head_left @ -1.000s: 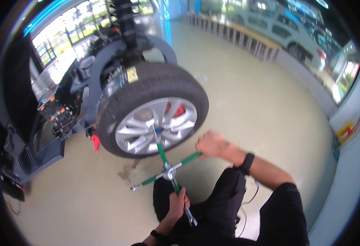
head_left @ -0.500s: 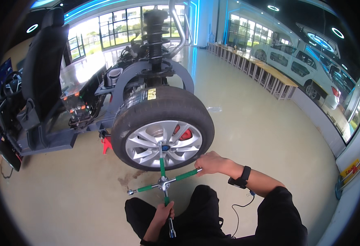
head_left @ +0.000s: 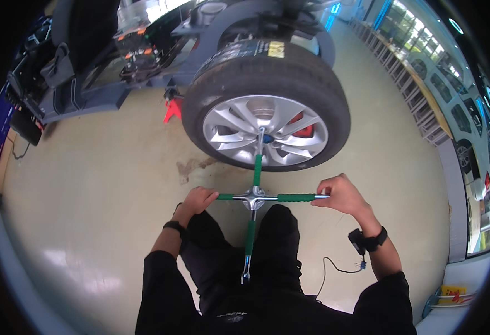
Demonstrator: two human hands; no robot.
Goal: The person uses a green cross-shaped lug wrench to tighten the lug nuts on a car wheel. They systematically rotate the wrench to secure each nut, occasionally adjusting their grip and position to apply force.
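A four-way lug wrench [head_left: 295,197] with green grips spans the space in front of me, its far arm reaching into the silver alloy rim [head_left: 235,124] beside the blue centre cap. My left hand [head_left: 199,200] is closed round the wrench's left arm. At the tip of the right arm, my right hand [head_left: 341,194] grips the metal end with bent fingers. The near arm points back between my knees, held by neither hand. Around the rim sits a black tyre [head_left: 267,70] with a yellow label on its tread. Where the far socket meets the wheel is too small to make out.
A red jack stand [head_left: 172,110] stands left of the wheel, under the grey chassis frame [head_left: 88,106]. Behind it is a black seat [head_left: 84,33]. Wooden-topped stools [head_left: 418,81] line the right side by a glass wall. A cable [head_left: 334,267] hangs from my right wrist device.
My left hand has gone from the near arm to the left arm of the wrench. The wrench's side arms now lie level, and the view has tilted downward.
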